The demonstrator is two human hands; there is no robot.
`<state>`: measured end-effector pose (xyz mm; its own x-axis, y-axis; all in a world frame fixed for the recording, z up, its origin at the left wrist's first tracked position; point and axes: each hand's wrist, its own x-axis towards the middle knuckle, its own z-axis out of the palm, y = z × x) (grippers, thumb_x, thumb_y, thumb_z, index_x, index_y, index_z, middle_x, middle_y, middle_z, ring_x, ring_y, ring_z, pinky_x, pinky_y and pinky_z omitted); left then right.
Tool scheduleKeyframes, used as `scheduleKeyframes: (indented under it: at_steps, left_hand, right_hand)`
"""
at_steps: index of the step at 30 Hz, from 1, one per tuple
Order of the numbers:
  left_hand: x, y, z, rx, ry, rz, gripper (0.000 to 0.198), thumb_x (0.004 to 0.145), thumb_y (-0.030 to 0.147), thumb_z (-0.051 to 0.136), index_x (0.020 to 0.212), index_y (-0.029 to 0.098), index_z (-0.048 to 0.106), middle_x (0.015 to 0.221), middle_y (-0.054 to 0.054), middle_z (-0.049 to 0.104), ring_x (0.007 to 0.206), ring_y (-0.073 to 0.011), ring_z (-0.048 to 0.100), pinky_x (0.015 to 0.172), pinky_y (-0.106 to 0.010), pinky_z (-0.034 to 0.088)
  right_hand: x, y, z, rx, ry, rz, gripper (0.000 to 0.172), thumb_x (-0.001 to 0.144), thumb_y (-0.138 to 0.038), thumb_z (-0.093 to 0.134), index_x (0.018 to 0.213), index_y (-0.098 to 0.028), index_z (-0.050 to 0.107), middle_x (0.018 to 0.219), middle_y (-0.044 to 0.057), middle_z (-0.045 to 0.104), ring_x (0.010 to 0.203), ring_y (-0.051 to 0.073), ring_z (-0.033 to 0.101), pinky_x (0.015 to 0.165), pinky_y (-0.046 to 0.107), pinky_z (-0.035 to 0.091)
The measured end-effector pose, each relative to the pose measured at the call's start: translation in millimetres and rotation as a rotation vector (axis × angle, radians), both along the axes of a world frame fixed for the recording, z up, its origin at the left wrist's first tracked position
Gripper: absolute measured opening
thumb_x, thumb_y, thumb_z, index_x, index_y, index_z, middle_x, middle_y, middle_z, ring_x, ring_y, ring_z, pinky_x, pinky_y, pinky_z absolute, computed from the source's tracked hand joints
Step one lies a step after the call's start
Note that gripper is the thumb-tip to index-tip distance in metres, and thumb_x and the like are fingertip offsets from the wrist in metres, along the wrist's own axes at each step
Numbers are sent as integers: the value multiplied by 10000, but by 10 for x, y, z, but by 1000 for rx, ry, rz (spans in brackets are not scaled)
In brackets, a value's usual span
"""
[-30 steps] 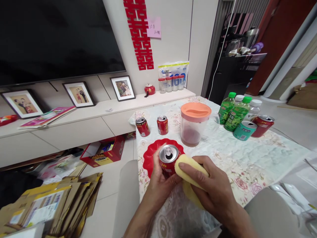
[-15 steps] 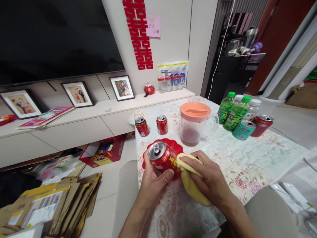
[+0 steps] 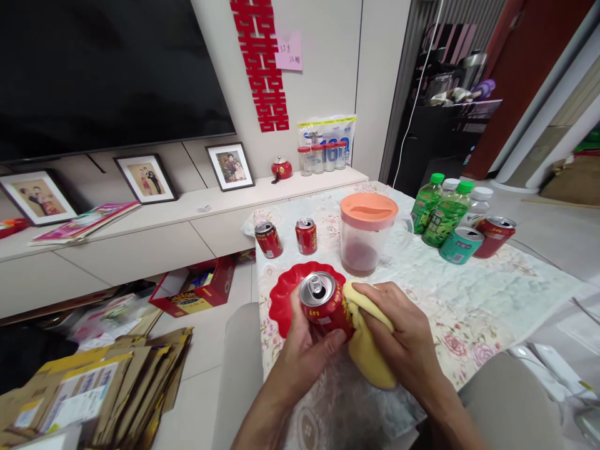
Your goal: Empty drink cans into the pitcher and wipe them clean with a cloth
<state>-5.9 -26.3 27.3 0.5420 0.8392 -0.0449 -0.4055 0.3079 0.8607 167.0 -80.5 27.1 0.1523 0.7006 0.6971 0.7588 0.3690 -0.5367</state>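
Observation:
An opened red drink can (image 3: 328,309) is tilted in my left hand (image 3: 307,350), whose fingers wrap round its left side and base. Pressed against the can's right side is a yellow cloth (image 3: 370,350), bunched in my right hand (image 3: 405,325). Under and behind the can lies a red scalloped plate (image 3: 281,297), partly covered by the can and my left hand. Two more red cans, the left one (image 3: 269,240) and the right one (image 3: 306,236), stand upright beyond the plate. Behind my right hand is a clear pitcher (image 3: 360,244) with an orange lid and a little dark liquid inside.
Green bottles (image 3: 445,215), a teal can (image 3: 462,245) and another red can (image 3: 495,237) stand together at the table's right. A flowered cloth (image 3: 469,300) covers the table. Flattened cardboard (image 3: 140,375) and a red box (image 3: 197,290) lie on the floor to the left.
The can and my left hand have shifted to the right, uncovering more of the plate. The can has turned, and the cloth still presses on its right side.

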Motion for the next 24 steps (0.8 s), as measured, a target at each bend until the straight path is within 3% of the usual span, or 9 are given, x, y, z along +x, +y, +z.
scheduleKeyframes:
  at_steps: [5, 10, 18, 24]
  left_hand:
    - [1, 26, 0, 45, 66, -36, 1051, 763, 286, 917, 1588, 360, 270, 1387, -96, 674, 1284, -316, 649, 1101, -443, 511]
    - [35, -36, 75, -2, 74, 15, 948, 727, 270, 941, 1502, 332, 398, 1228, -60, 733, 1069, -252, 721, 901, -335, 586]
    - [32, 6, 109, -84, 88, 117, 954, 660, 327, 983, 1443, 267, 442, 1189, -110, 778, 1131, -356, 746, 1006, -484, 586]
    - [-27, 46, 164, -89, -28, 151, 979, 646, 287, 980, 1460, 249, 438, 1246, -152, 765, 1167, -380, 740, 1022, -511, 591]
  right_hand:
    - [-47, -88, 122, 67, -15, 20, 430, 965, -93, 535, 1350, -254, 639, 1123, 72, 657, 987, 146, 682, 800, 244, 579]
    - [-53, -151, 196, 56, -143, 83, 442, 963, -83, 516, 1352, -259, 632, 1154, 75, 616, 991, 134, 662, 791, 218, 569]
    - [-21, -105, 126, -26, -167, 197, 435, 976, -99, 513, 1351, -291, 623, 1131, 61, 609, 946, 140, 646, 768, 244, 567]
    - [91, 20, 13, -99, -151, 179, 369, 973, -96, 537, 1274, -269, 663, 1049, 53, 641, 914, 148, 666, 750, 248, 570]
